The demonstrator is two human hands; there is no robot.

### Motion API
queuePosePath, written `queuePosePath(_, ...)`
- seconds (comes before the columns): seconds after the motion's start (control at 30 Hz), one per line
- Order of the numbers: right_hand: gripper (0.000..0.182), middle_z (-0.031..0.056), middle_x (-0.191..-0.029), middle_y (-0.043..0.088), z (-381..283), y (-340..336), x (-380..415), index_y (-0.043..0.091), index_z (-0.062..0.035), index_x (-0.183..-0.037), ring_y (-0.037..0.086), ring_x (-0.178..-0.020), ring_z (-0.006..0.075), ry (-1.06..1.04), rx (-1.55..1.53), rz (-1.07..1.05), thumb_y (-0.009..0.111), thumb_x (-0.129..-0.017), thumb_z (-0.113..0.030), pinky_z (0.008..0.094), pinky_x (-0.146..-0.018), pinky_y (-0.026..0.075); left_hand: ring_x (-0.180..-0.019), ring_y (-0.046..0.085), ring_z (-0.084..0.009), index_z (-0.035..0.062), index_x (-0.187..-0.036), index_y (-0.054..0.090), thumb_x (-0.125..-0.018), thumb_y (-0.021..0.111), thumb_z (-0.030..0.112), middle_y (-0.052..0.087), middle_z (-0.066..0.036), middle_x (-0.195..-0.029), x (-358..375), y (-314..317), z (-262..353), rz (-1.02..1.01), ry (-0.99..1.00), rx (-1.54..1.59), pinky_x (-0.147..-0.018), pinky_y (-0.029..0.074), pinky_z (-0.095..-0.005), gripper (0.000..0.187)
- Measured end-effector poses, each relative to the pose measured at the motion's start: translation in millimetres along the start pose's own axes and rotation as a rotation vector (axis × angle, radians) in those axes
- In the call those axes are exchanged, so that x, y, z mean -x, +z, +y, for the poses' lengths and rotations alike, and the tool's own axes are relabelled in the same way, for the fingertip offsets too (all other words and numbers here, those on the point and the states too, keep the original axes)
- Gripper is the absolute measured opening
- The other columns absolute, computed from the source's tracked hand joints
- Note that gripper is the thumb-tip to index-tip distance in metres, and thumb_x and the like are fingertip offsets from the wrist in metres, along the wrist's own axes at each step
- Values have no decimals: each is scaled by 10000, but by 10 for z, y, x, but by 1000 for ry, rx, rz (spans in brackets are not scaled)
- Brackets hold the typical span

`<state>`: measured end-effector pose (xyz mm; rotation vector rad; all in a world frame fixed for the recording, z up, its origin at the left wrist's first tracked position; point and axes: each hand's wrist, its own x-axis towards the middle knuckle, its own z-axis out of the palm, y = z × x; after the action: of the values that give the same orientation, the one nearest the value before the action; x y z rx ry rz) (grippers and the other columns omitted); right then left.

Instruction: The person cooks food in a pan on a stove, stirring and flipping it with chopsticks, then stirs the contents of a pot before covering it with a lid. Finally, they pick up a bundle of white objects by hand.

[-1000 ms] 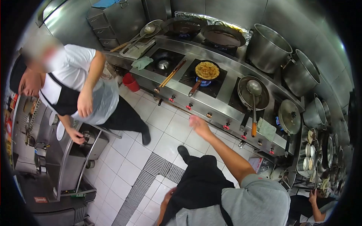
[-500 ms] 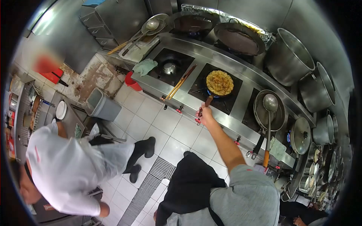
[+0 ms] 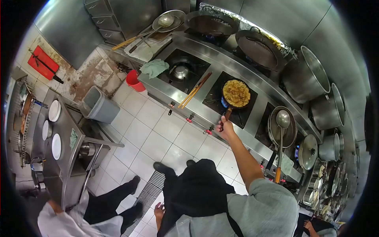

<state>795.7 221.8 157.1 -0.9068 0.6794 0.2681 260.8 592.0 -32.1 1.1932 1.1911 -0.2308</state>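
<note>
1. Head view, right hand: the right hand (image 3: pixel 227 130) is closed around the handle of a dark frying pan (image 3: pixel 227 113); the pan sits over a lit burner with blue flame (image 3: pixel 224 102) at its edge.
2. Head view, in the pan: a round, golden-brown pancake (image 3: pixel 236 94) covers most of the base; its surface looks uneven and browned in patches.
3. Head view, left hand: the left hand (image 3: pixel 159 211) hangs low beside the black apron (image 3: pixel 193 189), fingers partly bent, well apart from the stove; I cannot tell how far its grip is closed.
4. Head view, near the pan: long chopsticks (image 3: pixel 195 90) lie across the stove top to its left; a green cloth (image 3: pixel 154 68) lies at the stove's left end; a ladle (image 3: pixel 283 119) rests in a wide pan (image 3: pixel 293 134) to the right.
5. Head view, lower left: a co-worker in a white top (image 3: pixel 65 225) stands near a steel counter (image 3: pixel 71 130) bearing white plates (image 3: pixel 56 146).
</note>
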Motion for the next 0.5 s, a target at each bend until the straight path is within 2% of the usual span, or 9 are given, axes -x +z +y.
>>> queuePosePath(0.07, 175, 13, -719, 427, 49, -95, -104, 444, -130, -894, 406, -531, 127, -56, 14, 3, 518, -890, -289, 273, -440, 355, -883, 563, -199, 19, -1180, 437, -846, 461, -44, 574, -113, -920, -191, -83, -1, -38, 16, 229, -645, 497, -352, 341)
queuePosePath(0.13, 183, 13, -722, 451, 122, -110, -181, 452, -142, -915, 417, -530, 132, -63, 84, 83, 531, -880, -303, 272, -448, 364, -904, 568, -210, 28, -1182, 448, -852, 466, -27, 579, -113, -915, -382, -99, 66, 90, -115, 240, -660, 502, -345, 336)
queuePosePath(0.17, 183, 13, -722, 451, 145, -113, -220, 452, -142, -915, 417, -530, 132, -67, 87, 90, 531, -880, -303, 272, -448, 364, -924, 560, -223, 32, -1184, 451, -853, 468, 5, 571, -118, -950, -449, -153, 108, 104, -119, 211, -690, 490, -351, 332)
queuePosePath(0.3, 195, 24, -747, 518, 89, -103, -222, 466, -143, -913, 501, -563, 148, -67, 49, 158, 566, -844, -295, 262, -450, 393, -1005, 529, -274, 48, -1190, 466, -859, 473, 135, 540, -139, -1087, -621, -398, 393, -13, 28, -223, -811, 445, -375, 342)
queuePosePath(0.33, 214, 29, -738, 537, 77, -127, -255, 471, -135, -913, 524, -565, 151, -124, 53, 126, 577, -826, -299, 259, -443, 411, -1025, 521, -287, 52, -1191, 470, -861, 474, 168, 532, -144, -1122, -693, -503, 450, -47, 164, -460, -841, 434, -382, 350)
queuePosePath(0.4, 232, 55, -733, 533, 74, -58, -296, 466, -117, -953, 546, -571, 167, -140, 59, 222, 559, -834, -293, 243, -459, 458, -1066, 505, -313, 60, -1194, 478, -864, 477, 233, 516, -155, -1191, -856, -714, 613, -32, 646, -1270, -902, 411, -394, 373)
queuePosePath(0.43, 228, 56, -794, 515, 155, -566, -685, 463, -116, -982, 549, -660, 175, -107, -46, -67, 539, -847, -284, 266, -532, 474, -1149, 458, -283, 62, -1199, 478, -831, 487, 212, 470, -121, -1271, -693, -711, 1066, -109, 424, -1495, -941, 392, -392, 397)
queuePosePath(0.47, 221, 40, -811, 485, 163, 101, 36, 462, -109, -999, 520, -748, 168, -360, 362, 67, 519, -857, -268, 286, -611, 467, -1176, 438, -290, 42, -1203, 467, -801, 519, 210, 458, -124, -1285, -734, -859, 1231, -106, 422, -1289, -960, 381, -393, 438)
queuePosePath(0.5, 228, 41, -870, 484, 127, 36, -50, 456, -103, -1005, 500, -818, 173, -304, 296, 79, 523, -854, -259, 293, -664, 453, -1147, 464, -294, 28, -1175, 489, -779, 534, 203, 483, -121, -1260, -656, -924, 1458, -34, 409, -1104, -951, 388, -395, 436)
